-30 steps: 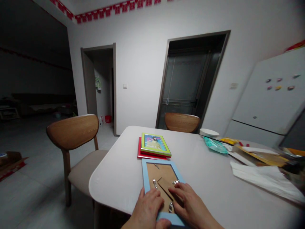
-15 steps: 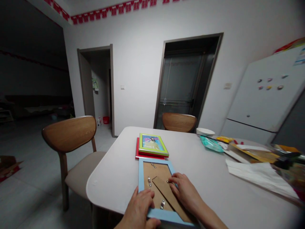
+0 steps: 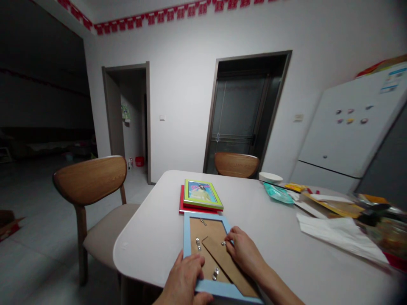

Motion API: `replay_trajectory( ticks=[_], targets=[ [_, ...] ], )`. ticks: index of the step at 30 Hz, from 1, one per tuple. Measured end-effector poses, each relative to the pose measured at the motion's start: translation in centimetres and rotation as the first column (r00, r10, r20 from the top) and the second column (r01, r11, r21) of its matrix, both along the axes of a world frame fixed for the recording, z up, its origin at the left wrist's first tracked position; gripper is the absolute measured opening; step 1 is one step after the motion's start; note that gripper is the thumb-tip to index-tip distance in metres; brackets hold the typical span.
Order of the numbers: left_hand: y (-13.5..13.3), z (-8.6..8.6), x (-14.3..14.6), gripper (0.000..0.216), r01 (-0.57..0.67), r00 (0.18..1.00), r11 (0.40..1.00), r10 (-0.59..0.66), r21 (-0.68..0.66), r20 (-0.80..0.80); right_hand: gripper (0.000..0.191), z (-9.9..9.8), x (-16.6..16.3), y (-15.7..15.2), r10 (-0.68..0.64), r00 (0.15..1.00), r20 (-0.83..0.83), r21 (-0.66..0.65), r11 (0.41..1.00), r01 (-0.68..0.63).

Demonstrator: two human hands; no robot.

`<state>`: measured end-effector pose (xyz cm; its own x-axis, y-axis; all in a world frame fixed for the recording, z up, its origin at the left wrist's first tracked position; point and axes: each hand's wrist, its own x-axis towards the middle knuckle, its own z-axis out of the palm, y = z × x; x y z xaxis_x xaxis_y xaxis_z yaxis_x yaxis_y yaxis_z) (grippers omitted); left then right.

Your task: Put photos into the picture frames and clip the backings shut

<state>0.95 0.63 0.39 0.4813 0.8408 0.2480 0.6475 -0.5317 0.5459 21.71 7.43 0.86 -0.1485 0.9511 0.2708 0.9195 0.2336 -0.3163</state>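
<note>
A light blue picture frame point(image 3: 187, 237) lies face down on the white table point(image 3: 152, 241), its brown backing board with a stand strut point(image 3: 222, 262) and small metal clips showing. My left hand point(image 3: 186, 281) rests flat on the frame's near left corner, fingers stretched over the edge. My right hand point(image 3: 244, 254) sits on the frame's right side, its fingers curled and pinching at a metal clip point(image 3: 224, 243) there. Just beyond lies a green frame point(image 3: 202, 194) with a picture, stacked on a red frame point(image 3: 182, 203).
Wooden chairs stand at the table's left point(image 3: 92, 182) and far end point(image 3: 235, 164). Papers point(image 3: 337, 233), a teal packet point(image 3: 278, 193), a white bowl point(image 3: 270, 177) and clutter fill the table's right side. A white fridge point(image 3: 352, 140) stands at right; two doorways behind.
My right hand slid from the stand strut up to the clip on the frame's right edge. The left hand stayed on the near corner. The view drifted slightly right.
</note>
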Motion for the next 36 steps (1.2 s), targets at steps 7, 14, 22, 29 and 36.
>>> replay_trajectory(
  ticks=[7,14,22,29,36],
  targets=[
    [-0.1,-0.1,0.2,0.035,-0.008,1.000,1.000,0.007,0.028,0.026,0.018,0.0,0.3,-0.6,0.040,0.999,-0.019,0.015,0.999,-0.040],
    [0.1,-1.1,-0.3,0.052,0.037,0.998,0.997,-0.040,0.074,0.045,0.026,1.0,-0.6,0.6,0.046,0.998,0.050,0.004,0.999,-0.047],
    [0.5,-1.3,-0.2,0.044,0.049,0.999,0.998,-0.050,0.047,0.014,0.025,0.4,-4.4,5.2,0.024,0.998,0.058,0.007,1.000,-0.024],
    [0.7,-1.7,-0.2,0.042,0.057,0.998,0.997,-0.057,0.061,0.004,0.023,-0.2,-5.3,5.9,-0.034,0.998,0.059,-0.006,0.999,0.034],
    [0.2,-1.1,-0.2,0.045,0.033,0.999,0.997,-0.035,0.075,0.027,0.017,-0.4,-5.1,7.1,-0.136,0.990,0.035,-0.058,0.989,0.138]
  ],
)
